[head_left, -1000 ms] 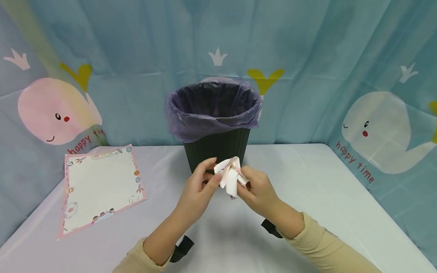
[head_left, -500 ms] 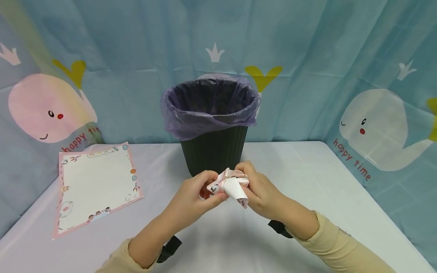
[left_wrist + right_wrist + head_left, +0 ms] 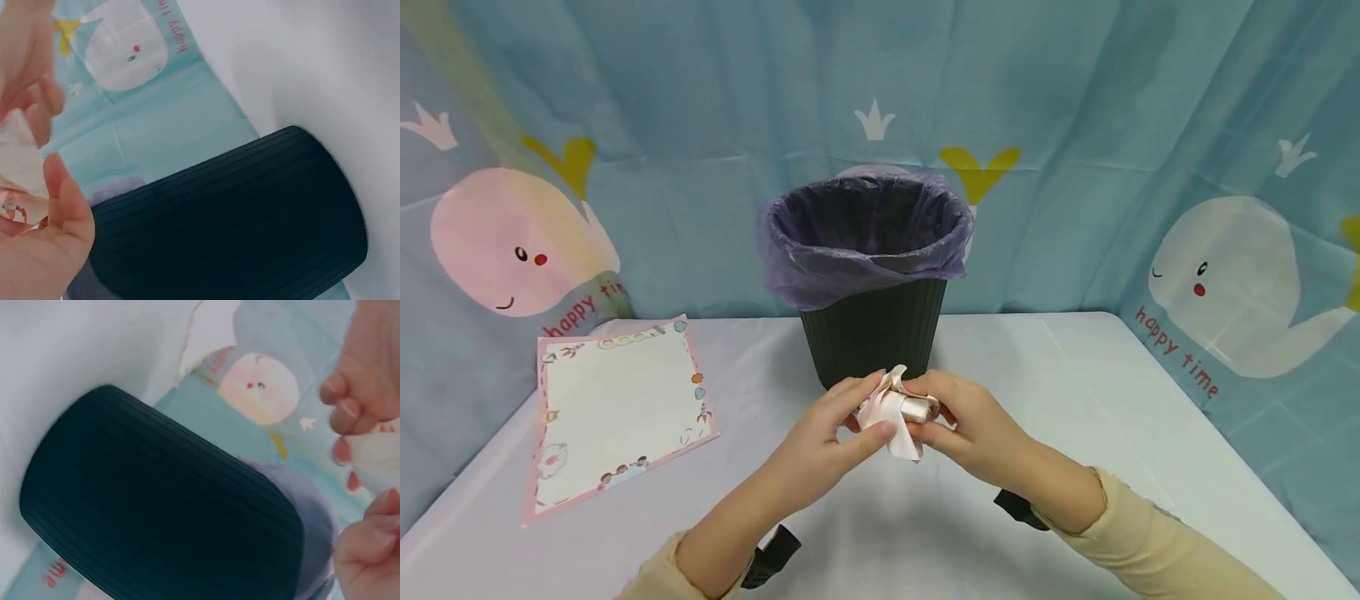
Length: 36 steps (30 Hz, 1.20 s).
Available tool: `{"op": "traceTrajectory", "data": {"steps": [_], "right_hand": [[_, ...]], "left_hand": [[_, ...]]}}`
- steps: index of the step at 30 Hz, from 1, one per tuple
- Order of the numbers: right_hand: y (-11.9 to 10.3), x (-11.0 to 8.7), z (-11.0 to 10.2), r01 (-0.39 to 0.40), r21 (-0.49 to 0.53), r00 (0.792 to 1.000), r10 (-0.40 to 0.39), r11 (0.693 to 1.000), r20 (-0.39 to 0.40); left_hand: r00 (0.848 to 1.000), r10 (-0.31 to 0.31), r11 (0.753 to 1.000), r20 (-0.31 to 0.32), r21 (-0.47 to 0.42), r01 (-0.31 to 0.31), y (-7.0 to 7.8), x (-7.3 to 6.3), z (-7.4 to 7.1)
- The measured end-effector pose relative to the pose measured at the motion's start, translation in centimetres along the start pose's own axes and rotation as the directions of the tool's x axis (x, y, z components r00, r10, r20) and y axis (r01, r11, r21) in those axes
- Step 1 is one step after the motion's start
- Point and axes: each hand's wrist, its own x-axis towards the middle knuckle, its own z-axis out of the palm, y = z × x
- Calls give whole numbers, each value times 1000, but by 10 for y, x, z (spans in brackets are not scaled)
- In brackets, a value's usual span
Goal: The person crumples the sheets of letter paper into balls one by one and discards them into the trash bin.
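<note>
A crumpled sheet of paper [image 3: 891, 415], white with pink printed parts, is held between both hands in front of the bin. My left hand [image 3: 826, 446] grips its left side, thumb on the near face. On the other side my right hand [image 3: 977, 427] pinches the paper between thumb and fingers. Part of the crumpled paper [image 3: 22, 162] shows at the left edge of the left wrist view, between the two hands. Just behind the hands stands a dark ribbed trash bin [image 3: 872, 333], lined with a purple plastic bag [image 3: 850, 275] folded over its rim.
A flat sheet of paper [image 3: 621, 417] with a pink illustrated border lies on the left of the white table [image 3: 1075, 400]. Behind the table hangs a blue curtain [image 3: 1060, 233] printed with whales. Dark wrist straps [image 3: 772, 557] sit under the forearms.
Both hands have shifted slightly lower and squeezed the paper into a more compact bundle, turning it between the fingers. The bin and flat sheet stay put; the head view has shifted a little.
</note>
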Motion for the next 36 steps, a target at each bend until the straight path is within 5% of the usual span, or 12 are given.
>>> {"op": "traceTrajectory", "data": {"steps": [5,9,17,20,26,32,36], "right_hand": [[1,-3,0,38,-16,999,-38,999,30],[-3,-6,-1,27,-135,992,-9,990,128],[-10,-5,-10,-21,-127,954,58,992,296],[-12,-3,-13,1,-182,949,57,983,309],[-9,-4,-10,80,-331,980,-14,940,198],[-11,-3,-7,158,-397,985,-115,904,131],[-12,0,-4,193,-413,981,-162,890,111]], "left_hand": [[995,69,998,-73,9,-68,-1,1,2],[984,156,977,-85,162,-141,-2,1,7],[970,233,870,-73,462,-174,-7,-2,14],[943,326,815,-73,526,-241,-10,-2,12],[865,501,705,-38,597,-382,-13,1,10],[834,551,633,-24,663,-400,-8,2,11],[788,612,571,-65,726,-384,-8,2,15]]}}
